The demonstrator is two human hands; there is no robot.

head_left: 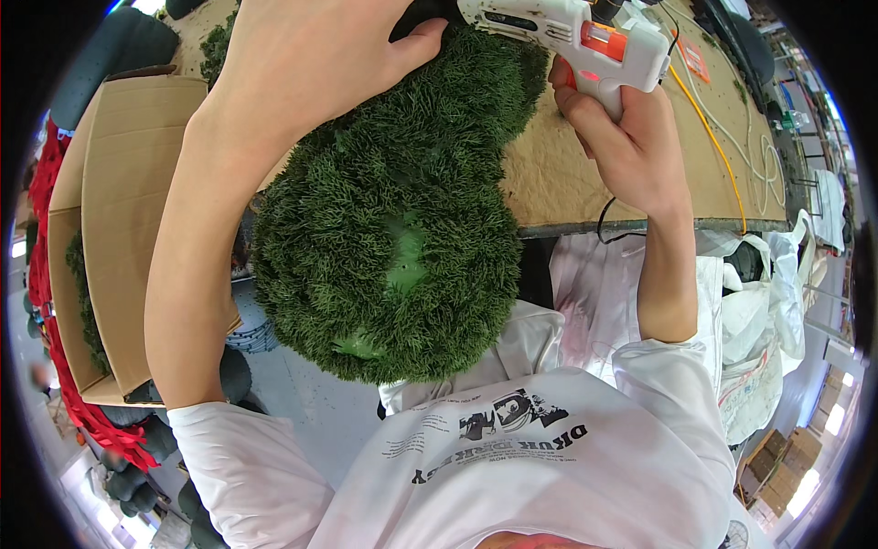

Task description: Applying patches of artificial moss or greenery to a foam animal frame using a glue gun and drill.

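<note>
A bulky shape of dark green artificial foliage [384,302], made of rounded lobes, stands upright in front of me against the table edge. Green base material shows through bare patches at its middle and lower left. My left hand [320,55] reaches over its upper left side, thumb stretched along the top of the foliage. The other fingers are cut off by the upper edge of the view, beside something dark. In my right hand [622,128] is a white glue gun [558,27] with orange-red parts, gripped by its handle. Its nozzle end points left, above the foliage, close to my left thumb.
An opened cardboard box [137,210] with green foliage inside stands at the left, beside red strips [46,229]. On the brown table [585,192], a yellow cord [709,128] and white cable [764,169] lie at the right. White sacks [759,339] hang below the table edge.
</note>
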